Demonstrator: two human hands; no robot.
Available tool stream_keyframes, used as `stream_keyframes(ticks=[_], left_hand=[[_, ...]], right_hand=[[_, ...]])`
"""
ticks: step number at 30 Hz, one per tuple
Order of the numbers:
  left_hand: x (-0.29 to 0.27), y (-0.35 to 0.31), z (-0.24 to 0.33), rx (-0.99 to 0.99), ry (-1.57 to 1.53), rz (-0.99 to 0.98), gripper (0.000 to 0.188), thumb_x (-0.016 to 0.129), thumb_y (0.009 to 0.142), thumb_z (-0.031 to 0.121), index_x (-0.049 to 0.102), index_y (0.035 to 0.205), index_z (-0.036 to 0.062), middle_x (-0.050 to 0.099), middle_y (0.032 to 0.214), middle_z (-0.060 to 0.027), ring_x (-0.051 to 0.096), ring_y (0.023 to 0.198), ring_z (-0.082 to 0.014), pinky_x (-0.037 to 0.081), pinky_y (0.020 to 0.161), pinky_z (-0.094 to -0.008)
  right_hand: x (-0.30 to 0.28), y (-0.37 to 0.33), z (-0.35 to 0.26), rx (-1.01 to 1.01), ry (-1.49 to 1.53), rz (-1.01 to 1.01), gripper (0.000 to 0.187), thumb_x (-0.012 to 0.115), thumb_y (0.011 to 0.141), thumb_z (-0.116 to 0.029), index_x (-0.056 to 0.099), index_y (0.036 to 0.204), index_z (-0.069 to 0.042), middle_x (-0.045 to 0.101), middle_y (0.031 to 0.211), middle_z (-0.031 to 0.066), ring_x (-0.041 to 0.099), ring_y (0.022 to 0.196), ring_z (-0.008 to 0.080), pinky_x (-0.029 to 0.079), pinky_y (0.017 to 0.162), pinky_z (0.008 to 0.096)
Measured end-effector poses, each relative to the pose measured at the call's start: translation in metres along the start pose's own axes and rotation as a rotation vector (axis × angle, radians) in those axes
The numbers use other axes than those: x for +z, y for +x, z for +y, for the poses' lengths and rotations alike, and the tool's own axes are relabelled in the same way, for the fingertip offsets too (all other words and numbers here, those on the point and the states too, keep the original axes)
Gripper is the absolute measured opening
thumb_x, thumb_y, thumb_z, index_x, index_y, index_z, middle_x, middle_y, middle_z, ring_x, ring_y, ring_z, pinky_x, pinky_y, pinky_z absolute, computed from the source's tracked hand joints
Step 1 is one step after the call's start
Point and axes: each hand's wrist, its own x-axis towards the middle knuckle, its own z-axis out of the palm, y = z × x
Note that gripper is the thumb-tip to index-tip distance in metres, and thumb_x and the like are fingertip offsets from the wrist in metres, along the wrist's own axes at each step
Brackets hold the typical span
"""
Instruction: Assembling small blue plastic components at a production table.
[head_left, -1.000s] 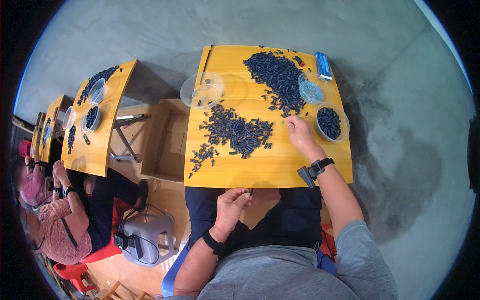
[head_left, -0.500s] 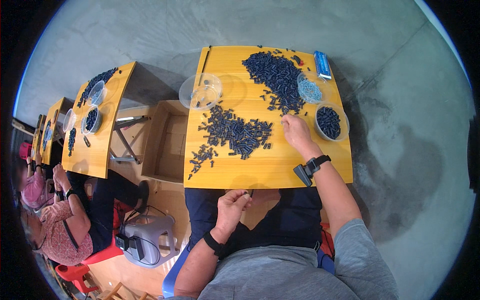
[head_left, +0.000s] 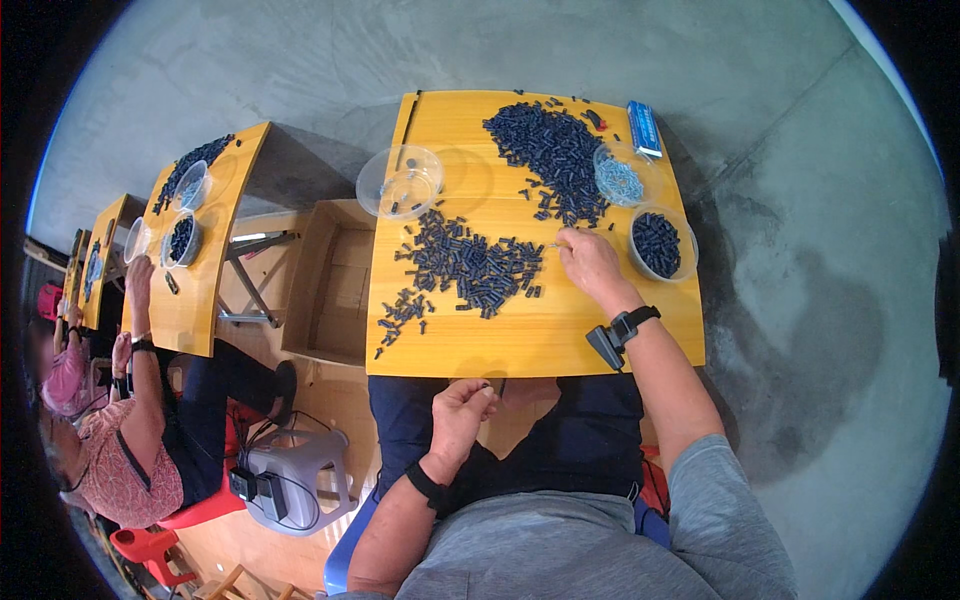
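Close to the table's near edge, my left hand [head_left: 465,412] is closed in a pinch with a small dark piece [head_left: 487,387] at its fingertips. Over the tabletop my right hand [head_left: 590,262] pinches a tiny thin piece [head_left: 553,245], too small to name. Left of these fingers lies a spread of short black cylindrical pieces [head_left: 470,265]. Beyond the hand rises a larger heap of similar dark pieces [head_left: 548,145]. A clear tub of dark pieces [head_left: 658,245] stands right of my right hand, and a bowl of slim light-blue pieces [head_left: 620,180] is behind it.
The yellow table [head_left: 500,345] also bears a clear round container [head_left: 376,185] at its left edge and a blue-and-white box [head_left: 645,130] at far right. A cardboard box [head_left: 335,285] sits on the floor at left. Beyond it, a person [head_left: 130,440] works at another table [head_left: 215,250].
My right hand has shifted slightly left, and a thin piece now shows at its fingertips. My left hand stays nearly still. The neighbouring person's hand has reached forward over their table.
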Motion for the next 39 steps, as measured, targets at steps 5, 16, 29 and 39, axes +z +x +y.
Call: stream_keyframes(ticks=[5,16,29,39], left_hand=[[0.002,-0.001,0.002,-0.021,-0.019,0.006,0.012,0.057,0.087,0.005,0.062,0.094,-0.0031,0.064,0.079,-0.0071,0.06,0.065,-0.012,0.047,0.06,-0.0235],[-0.001,0.004,-0.005,-0.031,-0.016,0.002,0.012,0.056,0.088,0.005,0.061,0.095,-0.0035,0.063,0.079,-0.0066,0.06,0.065,-0.0122,0.048,0.061,-0.0239],[0.005,-0.003,0.014,0.063,-0.107,-0.05,0.011,0.058,0.087,0.003,0.062,0.096,-0.0025,0.065,0.079,-0.007,0.061,0.065,-0.0119,0.05,0.06,-0.0238],[0.002,-0.017,0.038,0.141,-0.125,-0.055,0.013,0.058,0.088,0.002,0.062,0.099,-0.002,0.066,0.082,-0.0073,0.061,0.067,-0.0115,0.052,0.062,-0.0238]], right_hand=[[-0.005,-0.001,-0.002,-0.089,0.065,0.012,0.018,0.058,0.083,-0.012,0.062,0.099,-0.005,0.062,0.089,0.0189,0.059,0.087,0.0363,0.046,0.074,0.0441],[-0.005,0.001,-0.001,-0.116,-0.09,-0.08,0.011,0.053,0.086,-0.012,0.055,0.085,-0.001,0.058,0.086,0.0191,0.058,0.082,0.0384,0.046,0.073,0.0461],[-0.01,0.0,-0.004,-0.134,-0.22,-0.17,0.015,0.046,0.083,0.001,0.056,0.091,0.007,0.06,0.091,0.0252,0.06,0.089,0.0398,0.049,0.079,0.0451],[-0.01,-0.027,0.001,0.315,0.787,-0.099,0.006,0.053,0.087,-0.004,0.055,0.087,0.001,0.058,0.077,0.0107,0.062,0.062,0.0199,0.052,0.053,0.0318]])
